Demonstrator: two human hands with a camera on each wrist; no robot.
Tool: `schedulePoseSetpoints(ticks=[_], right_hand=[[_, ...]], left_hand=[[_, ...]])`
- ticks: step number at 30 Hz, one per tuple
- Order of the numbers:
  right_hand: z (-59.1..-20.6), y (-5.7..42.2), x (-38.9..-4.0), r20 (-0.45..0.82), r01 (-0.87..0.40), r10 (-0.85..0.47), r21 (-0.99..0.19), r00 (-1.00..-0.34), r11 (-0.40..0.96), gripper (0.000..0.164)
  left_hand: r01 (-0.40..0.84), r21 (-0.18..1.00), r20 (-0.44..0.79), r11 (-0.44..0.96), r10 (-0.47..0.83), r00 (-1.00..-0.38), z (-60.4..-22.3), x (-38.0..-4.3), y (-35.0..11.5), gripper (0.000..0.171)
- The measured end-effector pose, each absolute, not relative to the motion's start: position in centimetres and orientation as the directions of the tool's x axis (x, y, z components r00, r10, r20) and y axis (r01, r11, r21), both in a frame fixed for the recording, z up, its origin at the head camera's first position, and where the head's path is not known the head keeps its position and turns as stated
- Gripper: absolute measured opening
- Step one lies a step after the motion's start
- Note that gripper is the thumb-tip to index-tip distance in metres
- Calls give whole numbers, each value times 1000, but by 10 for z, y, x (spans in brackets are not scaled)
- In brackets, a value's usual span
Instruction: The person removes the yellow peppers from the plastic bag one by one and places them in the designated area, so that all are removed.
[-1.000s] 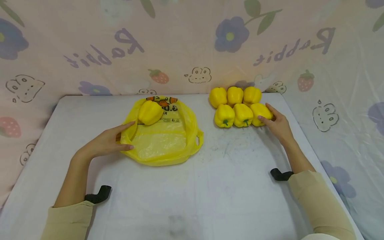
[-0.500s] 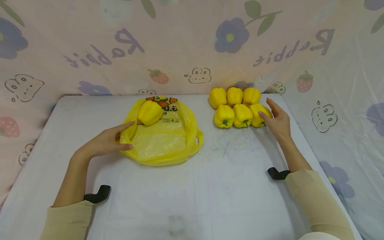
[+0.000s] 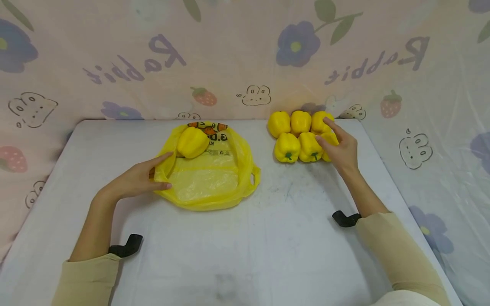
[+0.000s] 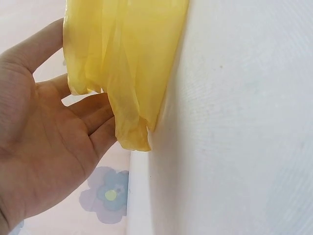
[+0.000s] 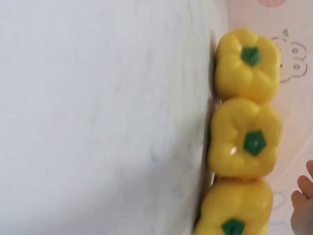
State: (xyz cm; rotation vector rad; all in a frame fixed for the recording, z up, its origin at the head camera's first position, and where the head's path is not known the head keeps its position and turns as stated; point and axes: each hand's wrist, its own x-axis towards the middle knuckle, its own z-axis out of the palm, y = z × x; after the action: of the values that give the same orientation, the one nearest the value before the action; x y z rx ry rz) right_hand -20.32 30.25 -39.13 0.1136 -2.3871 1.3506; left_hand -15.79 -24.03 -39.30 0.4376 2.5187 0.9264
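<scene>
A yellow plastic bag (image 3: pixel 206 187) lies spread with its mouth facing up, one yellow bell pepper (image 3: pixel 192 143) inside it at the left. My left hand (image 3: pixel 130 180) holds the bag's left rim, thumb and index finger over the edge; in the left wrist view the other fingers pass behind the film. My right hand (image 3: pixel 342 149) hovers with parted fingers over the right end of two rows of yellow bell peppers (image 3: pixel 287 147), partly covering the front right pepper (image 3: pixel 330 138). At the right wrist view's edge, only fingertips (image 5: pixel 304 188) show beside the peppers' green stems.
A white-covered table (image 3: pixel 245 255) carries everything. Behind and to the right hangs a patterned curtain (image 3: pixel 229 51), close to the back row of peppers. Black wrist cameras (image 3: pixel 126 246) sit at both sleeves.
My right hand has come off the front right pepper and shifted left and slightly up over the cluster. My left hand and the bag have stayed put.
</scene>
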Motion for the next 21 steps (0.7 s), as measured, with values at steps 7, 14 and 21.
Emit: schedulePoseSetpoints(ticks=[7, 14, 21], right_hand=[[-383, 275, -206, 404, -341, 15, -792, -915, 507, 51], [-378, 247, -211, 381, -360, -65, -784, -922, 506, 55], [-379, 220, -213, 371, -394, -154, -754, -916, 526, 55]], left_hand=[[158, 658, -267, 736, 425, -865, -392, -159, -240, 93], [168, 655, -257, 737, 427, -867, -391, -159, -241, 93], [157, 663, -262, 732, 423, -867, -391, -157, -240, 93]])
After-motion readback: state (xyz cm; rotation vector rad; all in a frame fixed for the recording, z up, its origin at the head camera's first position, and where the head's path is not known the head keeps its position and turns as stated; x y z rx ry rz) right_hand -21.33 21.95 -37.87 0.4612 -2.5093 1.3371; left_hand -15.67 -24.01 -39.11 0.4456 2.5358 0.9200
